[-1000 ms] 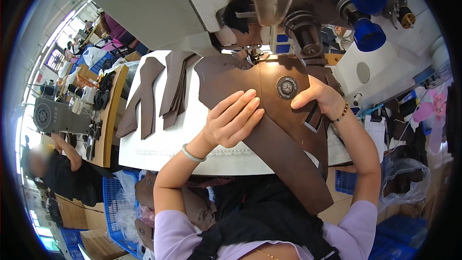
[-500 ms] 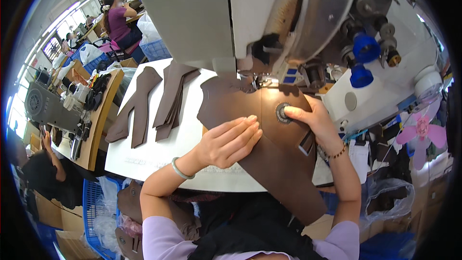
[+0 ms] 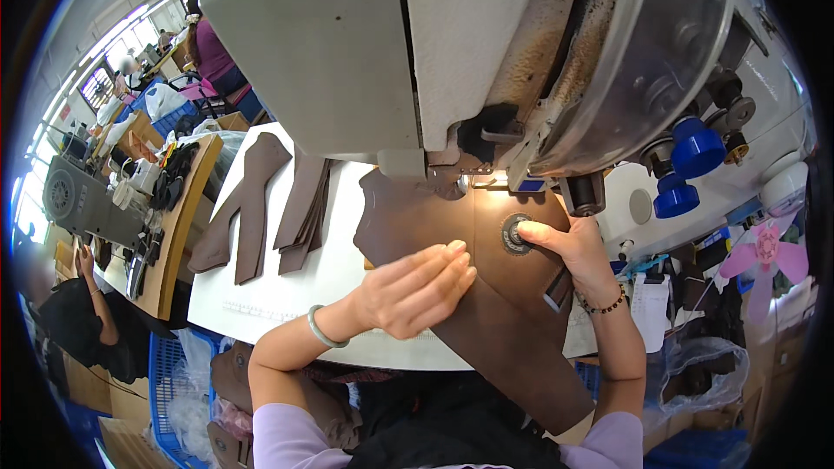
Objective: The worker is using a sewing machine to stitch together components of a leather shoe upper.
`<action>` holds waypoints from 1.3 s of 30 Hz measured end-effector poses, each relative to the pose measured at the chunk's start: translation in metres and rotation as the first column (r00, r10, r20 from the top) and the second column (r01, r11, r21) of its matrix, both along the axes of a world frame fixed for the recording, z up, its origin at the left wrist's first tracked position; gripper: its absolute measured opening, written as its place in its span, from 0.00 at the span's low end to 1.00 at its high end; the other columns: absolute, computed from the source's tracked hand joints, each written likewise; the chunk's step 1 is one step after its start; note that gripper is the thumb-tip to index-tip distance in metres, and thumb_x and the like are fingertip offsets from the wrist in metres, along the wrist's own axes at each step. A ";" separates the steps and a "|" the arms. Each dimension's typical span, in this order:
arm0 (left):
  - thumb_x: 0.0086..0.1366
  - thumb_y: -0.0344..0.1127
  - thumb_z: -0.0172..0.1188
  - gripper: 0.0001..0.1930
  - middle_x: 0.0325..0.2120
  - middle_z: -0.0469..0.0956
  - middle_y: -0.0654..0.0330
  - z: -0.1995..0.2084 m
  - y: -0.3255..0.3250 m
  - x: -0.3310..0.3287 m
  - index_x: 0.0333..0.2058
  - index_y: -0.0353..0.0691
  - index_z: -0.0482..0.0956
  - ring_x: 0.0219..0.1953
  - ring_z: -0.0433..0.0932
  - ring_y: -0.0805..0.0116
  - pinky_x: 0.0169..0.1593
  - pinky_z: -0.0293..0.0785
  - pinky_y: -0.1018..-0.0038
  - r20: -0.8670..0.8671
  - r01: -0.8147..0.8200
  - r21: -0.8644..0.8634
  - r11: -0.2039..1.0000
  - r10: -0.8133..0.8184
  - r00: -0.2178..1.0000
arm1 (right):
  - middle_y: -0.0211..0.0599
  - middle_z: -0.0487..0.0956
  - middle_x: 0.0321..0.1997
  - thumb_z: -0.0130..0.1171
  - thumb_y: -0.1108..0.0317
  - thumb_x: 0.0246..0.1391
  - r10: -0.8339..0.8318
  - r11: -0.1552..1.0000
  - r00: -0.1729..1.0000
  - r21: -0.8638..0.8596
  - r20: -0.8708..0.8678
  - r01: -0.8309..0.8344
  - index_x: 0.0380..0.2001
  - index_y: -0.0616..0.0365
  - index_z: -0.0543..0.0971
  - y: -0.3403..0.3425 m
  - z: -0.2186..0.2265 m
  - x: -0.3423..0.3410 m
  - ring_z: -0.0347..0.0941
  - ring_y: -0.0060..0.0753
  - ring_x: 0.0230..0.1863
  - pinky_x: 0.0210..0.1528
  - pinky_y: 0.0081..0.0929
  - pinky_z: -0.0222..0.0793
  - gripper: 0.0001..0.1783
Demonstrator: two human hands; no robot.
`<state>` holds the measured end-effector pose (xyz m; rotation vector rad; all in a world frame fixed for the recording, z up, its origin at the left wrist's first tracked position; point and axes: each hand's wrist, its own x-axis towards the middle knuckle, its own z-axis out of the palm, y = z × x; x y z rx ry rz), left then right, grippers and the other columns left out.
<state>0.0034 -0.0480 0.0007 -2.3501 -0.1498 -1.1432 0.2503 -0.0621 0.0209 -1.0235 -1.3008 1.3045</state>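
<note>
A wide brown leather-like piece [image 3: 434, 234] lies under the head of a sewing machine [image 3: 486, 78], its far edge at the lit needle area and its long tail hanging past the table's front edge. My right hand [image 3: 578, 247] grips its right side, thumb on the round dark badge [image 3: 516, 233] and fingers hidden underneath. Below the badge is a short slot with a pale edge [image 3: 553, 295]. My left hand [image 3: 417, 291] is over the piece's left part, fingers stretched out side by side; whether the fingertips press on it I cannot tell.
Forked brown pieces [image 3: 252, 208] and a stack of brown strips [image 3: 304, 217] lie left on the white table [image 3: 269, 304]. Blue knobs [image 3: 698, 148] jut from the machine at right. A blue basket [image 3: 165, 382] stands below left; a person [image 3: 95, 313] works beyond.
The view has tilted and come closer to the machine, which looks larger. Both hands keep nearly the same places on the brown piece; the left fingertips look slightly raised.
</note>
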 end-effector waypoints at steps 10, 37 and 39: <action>0.54 0.25 0.60 0.08 0.33 0.81 0.52 0.004 0.012 0.003 0.34 0.30 0.80 0.37 0.83 0.58 0.40 0.82 0.71 0.047 0.038 0.012 0.999 -0.039 0.998 | 0.32 0.81 0.40 0.68 0.69 0.47 -0.077 0.992 0.997 0.094 -0.014 0.078 0.46 0.65 0.76 0.012 -0.004 0.000 0.74 0.19 0.41 0.48 0.21 0.70 0.22; 0.53 0.28 0.59 0.12 0.36 0.81 0.53 0.006 0.031 0.004 0.36 0.31 0.81 0.38 0.82 0.59 0.36 0.77 0.74 0.065 0.006 -0.047 0.999 -0.003 0.998 | 0.33 0.67 0.57 0.65 0.75 0.48 -0.132 0.981 0.985 0.131 -0.111 0.146 0.57 0.62 0.66 0.044 -0.027 0.011 0.60 0.27 0.60 0.64 0.29 0.55 0.32; 0.53 0.28 0.59 0.12 0.36 0.81 0.53 0.005 0.034 0.004 0.36 0.32 0.81 0.38 0.82 0.60 0.36 0.76 0.75 0.048 -0.001 -0.087 0.996 0.005 0.999 | 0.32 0.68 0.55 0.65 0.76 0.47 -0.190 0.964 0.972 0.160 -0.141 0.212 0.55 0.61 0.66 0.045 -0.025 0.009 0.61 0.27 0.58 0.63 0.29 0.57 0.31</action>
